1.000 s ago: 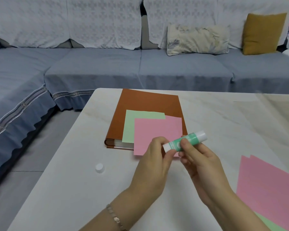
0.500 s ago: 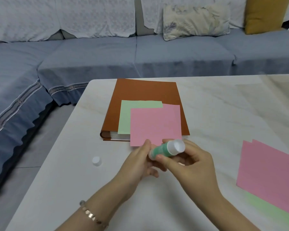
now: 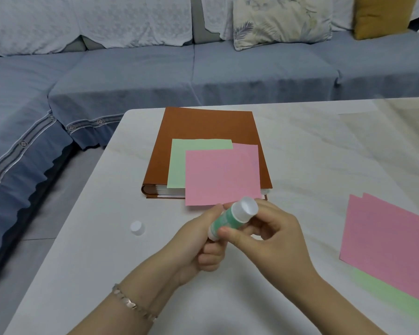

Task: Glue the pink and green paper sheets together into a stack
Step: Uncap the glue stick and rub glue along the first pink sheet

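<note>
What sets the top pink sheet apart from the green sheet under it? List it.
The top pink sheet lies uppermost; the green sheet is partly covered. The top pink sheet sits nearer and further right than the green sheet. Both lie flat on the book.

One brown book (image 3: 211, 126) lies on the desk (image 3: 312, 153). On the book are one green sheet (image 3: 179, 163) and two pink sheets (image 3: 223, 177). Right of the book are two spare pink sheets (image 3: 392, 238) and one spare green sheet (image 3: 397, 296). In front of the book are one glue stick (image 3: 230, 217) and one white cap (image 3: 138, 228).
</note>
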Motion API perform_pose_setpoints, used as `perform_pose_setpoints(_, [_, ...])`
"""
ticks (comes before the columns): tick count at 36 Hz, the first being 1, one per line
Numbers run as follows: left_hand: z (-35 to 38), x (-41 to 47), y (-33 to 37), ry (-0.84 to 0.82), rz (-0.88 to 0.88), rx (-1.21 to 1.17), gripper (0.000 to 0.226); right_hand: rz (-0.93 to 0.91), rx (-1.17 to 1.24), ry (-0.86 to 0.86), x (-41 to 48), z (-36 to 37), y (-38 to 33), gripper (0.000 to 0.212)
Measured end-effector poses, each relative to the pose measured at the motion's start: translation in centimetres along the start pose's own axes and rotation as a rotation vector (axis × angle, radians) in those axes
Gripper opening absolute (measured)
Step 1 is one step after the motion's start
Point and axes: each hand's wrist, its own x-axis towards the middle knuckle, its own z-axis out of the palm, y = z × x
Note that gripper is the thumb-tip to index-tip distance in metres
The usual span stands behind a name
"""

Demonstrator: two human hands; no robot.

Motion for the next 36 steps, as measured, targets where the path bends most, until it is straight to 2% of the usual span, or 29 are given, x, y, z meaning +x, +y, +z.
perform_pose_setpoints(4, [0.4, 0.2, -0.4, 0.081, 0.099, -0.125, 0.053, 0.108, 0.055, 0.087, -0.1, 0.2, 0.1, 0.015])
perform_pose_setpoints(6, [0.9, 0.5, -1.0, 0.164, 0.206, -0.152, 0.044, 0.21, 0.184, 0.138, 0.0, 0.3, 0.2, 0.015])
perform_pose_setpoints(9, [1.4, 1.1, -2.2, 0.296, 0.42, -0.103, 0.031, 0.363, 0.398, 0.227, 0.3, 0.5, 0.2, 0.01])
perform_pose_setpoints(12, [0.9, 1.2, -2.7, 0.318, 0.554, -0.067, 0.029, 0.372, 0.381, 0.247, 0.4, 0.4, 0.1, 0.012])
perform_pose_setpoints(15, [0.2, 0.6, -2.0, 0.185, 0.449, -0.12, 0.025, 0.333, 0.321, 0.22, 0.2, 0.0, -0.1, 0.01])
perform_pose_setpoints(17, [0.3, 0.2, -1.8, 0.07, 0.304, -0.122, 0.042, 0.295, 0.277, 0.205, 0.2, -0.3, -0.1, 0.009])
perform_pose_setpoints(19, [0.3, 0.1, -1.7, 0.044, 0.231, -0.093, 0.052, 0.258, 0.241, 0.183, 0.1, -0.4, -0.2, 0.01])
perform_pose_setpoints(22, [0.4, 0.0, -1.8, 0.041, 0.253, -0.203, 0.038, 0.235, 0.243, 0.167, 0.0, -0.4, -0.6, 0.016])
perform_pose_setpoints(24, [0.4, 0.1, -2.0, 0.024, 0.335, -0.258, 0.033, 0.234, 0.288, 0.18, 0.0, -0.4, -0.9, 0.019])
perform_pose_setpoints(28, [0.2, 0.2, -2.5, 0.108, 0.457, -0.23, 0.036, 0.235, 0.313, 0.183, -0.2, -0.7, -1.1, 0.02])
perform_pose_setpoints(30, [0.0, 0.1, -2.4, 0.098, 0.426, -0.243, 0.038, 0.234, 0.293, 0.182, -0.3, -0.7, -1.0, 0.019])
perform_pose_setpoints(33, [-0.1, -0.4, -1.6, -0.023, 0.281, -0.275, 0.037, 0.229, 0.273, 0.177, -0.3, -1.0, -1.0, 0.016])
perform_pose_setpoints(36, [0.1, -0.3, -1.1, 0.021, 0.179, -0.236, 0.052, 0.23, 0.314, 0.152, -0.3, -1.0, -1.1, 0.017])
